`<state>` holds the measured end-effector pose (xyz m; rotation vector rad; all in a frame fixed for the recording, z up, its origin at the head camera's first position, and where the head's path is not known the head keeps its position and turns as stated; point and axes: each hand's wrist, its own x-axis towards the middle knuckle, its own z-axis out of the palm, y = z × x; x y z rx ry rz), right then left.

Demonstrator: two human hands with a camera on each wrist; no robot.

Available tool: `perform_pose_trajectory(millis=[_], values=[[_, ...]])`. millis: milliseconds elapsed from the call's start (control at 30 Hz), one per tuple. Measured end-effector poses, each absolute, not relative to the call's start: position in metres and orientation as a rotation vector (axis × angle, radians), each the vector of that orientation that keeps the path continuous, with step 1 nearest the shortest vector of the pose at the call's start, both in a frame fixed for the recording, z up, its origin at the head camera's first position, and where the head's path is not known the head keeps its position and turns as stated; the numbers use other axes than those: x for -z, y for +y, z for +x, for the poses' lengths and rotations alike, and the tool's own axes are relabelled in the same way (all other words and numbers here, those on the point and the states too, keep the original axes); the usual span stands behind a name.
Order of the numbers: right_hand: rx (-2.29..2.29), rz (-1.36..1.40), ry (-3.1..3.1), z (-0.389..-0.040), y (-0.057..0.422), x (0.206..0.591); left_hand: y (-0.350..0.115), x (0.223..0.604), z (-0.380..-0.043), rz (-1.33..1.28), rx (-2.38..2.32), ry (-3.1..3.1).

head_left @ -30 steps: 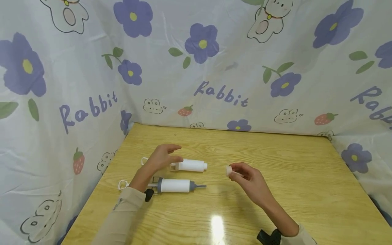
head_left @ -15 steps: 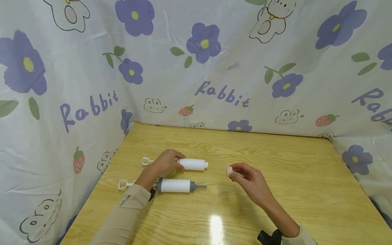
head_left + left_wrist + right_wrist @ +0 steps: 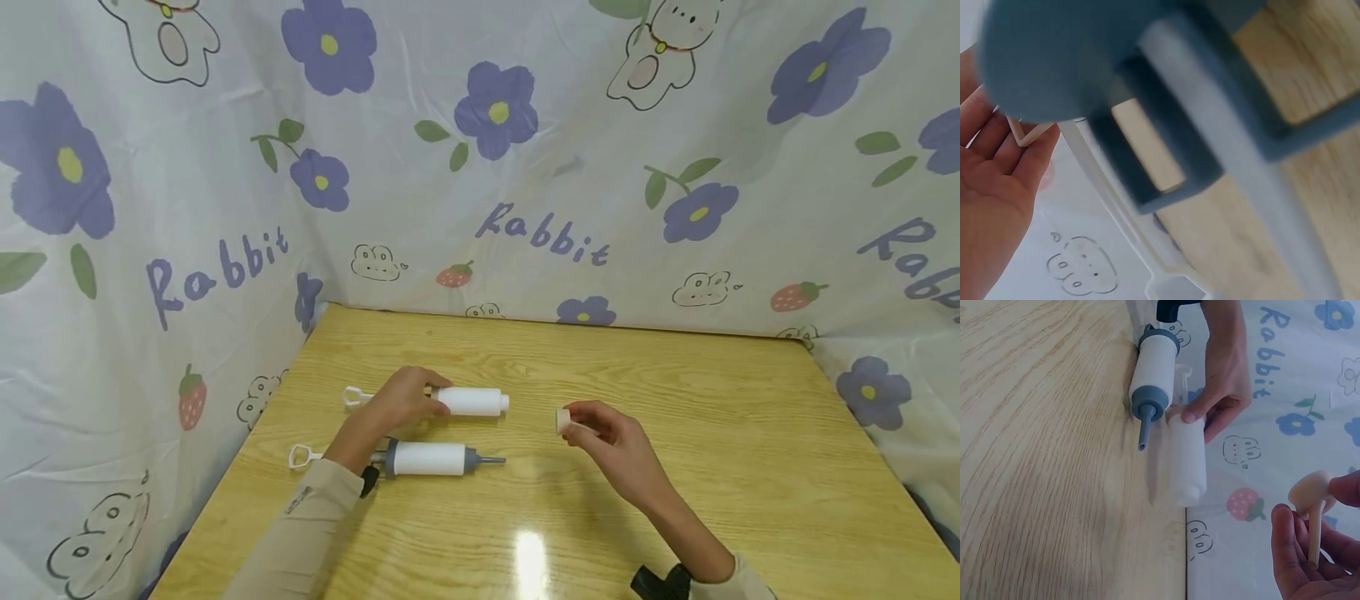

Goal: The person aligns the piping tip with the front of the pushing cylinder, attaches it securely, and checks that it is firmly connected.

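Observation:
My left hand [image 3: 405, 400] grips the rear end of a white plunger syringe [image 3: 470, 402], thumb and fingers around its barrel near the collar. Its pale looped handle [image 3: 354, 397] sticks out to the left. The right hand [image 3: 611, 446] pinches a cream-coloured nozzle cap [image 3: 1309, 490] with a thin spout [image 3: 1314, 540], apart from the syringe's front end. Nearer to me lies a second white syringe [image 3: 429, 458] with blue-grey ends and a narrow tip. In the left wrist view its blue-grey collar [image 3: 1054, 62] looms in front, partly covering the left hand [image 3: 994, 194].
Both syringes are on a wood-grain table [image 3: 712, 417]. A patterned cloth [image 3: 420, 200] rises along its back and sides. The second syringe's handle [image 3: 302, 456] lies under the reach of my left forearm.
My left hand has come down from hovering over the rear of the white syringe and now grips it. The right hand, with the nozzle cap, has stayed nearly still.

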<state>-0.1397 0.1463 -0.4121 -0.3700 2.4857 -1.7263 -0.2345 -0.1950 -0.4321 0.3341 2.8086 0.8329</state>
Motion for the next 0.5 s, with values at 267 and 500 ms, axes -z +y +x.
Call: perform_pose_trajectory(millis=[267, 500], values=[[1.729, -0.36, 2.497, -0.14, 0.148, 0.411, -0.197, 0.418, -0.22, 0.378, -0.916, 2.817], [1.743, -0.372, 2.496, -0.14, 0.149, 0.41, -0.194, 0.404, -0.209, 0.389, -0.966, 2.831]])
